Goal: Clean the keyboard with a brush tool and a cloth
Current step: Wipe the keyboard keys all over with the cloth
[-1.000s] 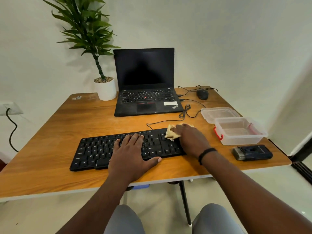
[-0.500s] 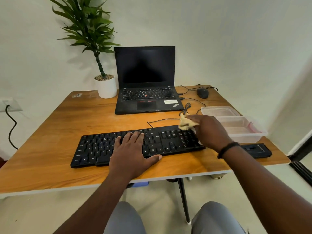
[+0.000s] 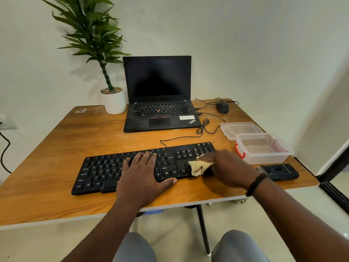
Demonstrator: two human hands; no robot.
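Head view, looking down on a wooden surface (image 3: 56, 148). Black keyboard (image 3: 105, 173) lying near the front edge, its cable running back toward the laptop (image 3: 160, 103). Left hand (image 3: 143, 173) flat on the middle of the keys, fingers straight and spread, thumb off the front edge on the wood; grip apart, holding nothing. Right hand (image 3: 228, 169) over the keyboard's right end, fingers curled on a crumpled yellow cloth (image 3: 199, 167); grip clamped on the cloth, which is pressed against the keys near the arrow cluster. Black band round the right wrist. Brush tool (image 3: 277, 172) lying flat on the surface well right of the keyboard, close to the front right corner, bristle end pointing left, touched by neither hand. Just behind it a clear plastic box (image 3: 264, 148) with red clasps, and behind that its clear lid (image 3: 241, 128). Laptop open at the back centre, screen dark. Potted plant (image 3: 113, 99) in a white pot just left of the laptop. Black mouse (image 3: 222, 107) to the right of the laptop, cables looped beside it. Knees in grey trousers below the front edge.
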